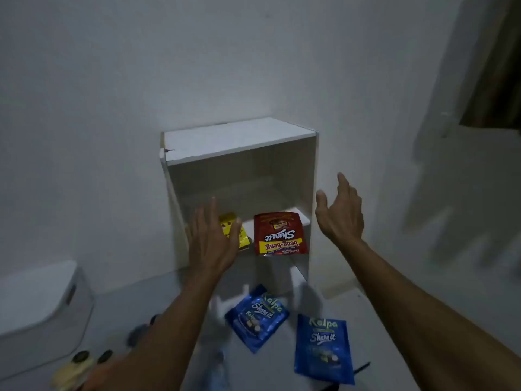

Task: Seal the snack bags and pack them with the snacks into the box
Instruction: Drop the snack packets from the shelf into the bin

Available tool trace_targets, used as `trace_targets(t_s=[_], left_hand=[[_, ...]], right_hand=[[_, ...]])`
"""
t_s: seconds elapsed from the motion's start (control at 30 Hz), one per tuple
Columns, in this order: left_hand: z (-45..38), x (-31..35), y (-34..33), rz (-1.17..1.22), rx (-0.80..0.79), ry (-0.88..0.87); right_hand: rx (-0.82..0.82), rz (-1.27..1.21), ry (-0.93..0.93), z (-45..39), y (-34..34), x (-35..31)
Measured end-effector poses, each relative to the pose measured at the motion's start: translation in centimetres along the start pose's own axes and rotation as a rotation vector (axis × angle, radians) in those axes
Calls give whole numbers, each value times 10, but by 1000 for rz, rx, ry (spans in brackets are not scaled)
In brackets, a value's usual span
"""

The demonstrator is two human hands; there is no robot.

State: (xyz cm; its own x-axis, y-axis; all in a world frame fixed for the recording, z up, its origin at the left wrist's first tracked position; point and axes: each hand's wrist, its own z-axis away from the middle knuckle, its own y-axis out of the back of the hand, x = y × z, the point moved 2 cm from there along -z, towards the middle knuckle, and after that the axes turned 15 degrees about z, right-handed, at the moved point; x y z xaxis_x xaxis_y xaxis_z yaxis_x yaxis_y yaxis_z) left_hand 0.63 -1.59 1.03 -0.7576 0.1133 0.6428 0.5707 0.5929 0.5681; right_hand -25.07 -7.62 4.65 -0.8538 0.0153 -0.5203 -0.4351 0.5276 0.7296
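Foil pouches, likely light, limp and slippery: red bag [279, 234] lies between both empty, spread hands, left [212, 244] and right [339, 213]; pinch its top seam.

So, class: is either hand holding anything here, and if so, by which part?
Nothing is held. The left hand is open in front of the yellow bag, the right hand open beside the red bag; fingers straight, gripping neither.

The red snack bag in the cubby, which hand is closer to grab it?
Probably the left hand. It is open beside the red snack bag, just over the yellow bag. The right hand, also open, is raised off by the cubby's right wall.
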Motion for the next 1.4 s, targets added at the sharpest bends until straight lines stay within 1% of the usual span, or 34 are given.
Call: trace_targets(t_s=[0.07, 0.2, 0.33, 0.47, 0.57, 0.67, 0.73, 0.87, 0.97, 1.03, 1.13, 1.27, 1.4], left_hand=[[-7, -11, -20, 22, 1, 118], [-17, -37, -62, -9, -53, 279], [-30, -55, -97, -76, -89, 367], [-36, -66, -120, -166, -71, 427], [-39, -65, -129, -197, -60, 452], [-44, -63, -129, -203, -59, 507], [-48, -61, -128, -212, -69, 537], [-52, -60, -127, -228, -90, 553], [-55, -58, -130, -174, -74, 568], [-57, -57, -131, -109, -54, 600], [-59, -60, -131, -80, -73, 621], [-51, -60, -127, -101, -97, 546], [-29, -49, -117, -39, -77, 366]], right_hand=[[-68, -18, -70, -11, -23, 9], [-217, -43, -163, -14, -84, 27], [-344, -74, -249, -6, -136, 38], [-400, -114, -328, 3, -168, 37], [-380, -186, -419, 10, -177, 32], [-317, -299, -486, 13, -183, 29], [-261, -359, -496, 14, -180, 29], [-131, -382, -495, 13, -164, 31], [-41, -410, -476, 14, -151, 37], [-10, -420, -481, 15, -141, 42], [20, -425, -489, 20, -130, 50], [35, -437, -469, 31, -116, 59], [42, -479, -473, 40, -102, 69]])
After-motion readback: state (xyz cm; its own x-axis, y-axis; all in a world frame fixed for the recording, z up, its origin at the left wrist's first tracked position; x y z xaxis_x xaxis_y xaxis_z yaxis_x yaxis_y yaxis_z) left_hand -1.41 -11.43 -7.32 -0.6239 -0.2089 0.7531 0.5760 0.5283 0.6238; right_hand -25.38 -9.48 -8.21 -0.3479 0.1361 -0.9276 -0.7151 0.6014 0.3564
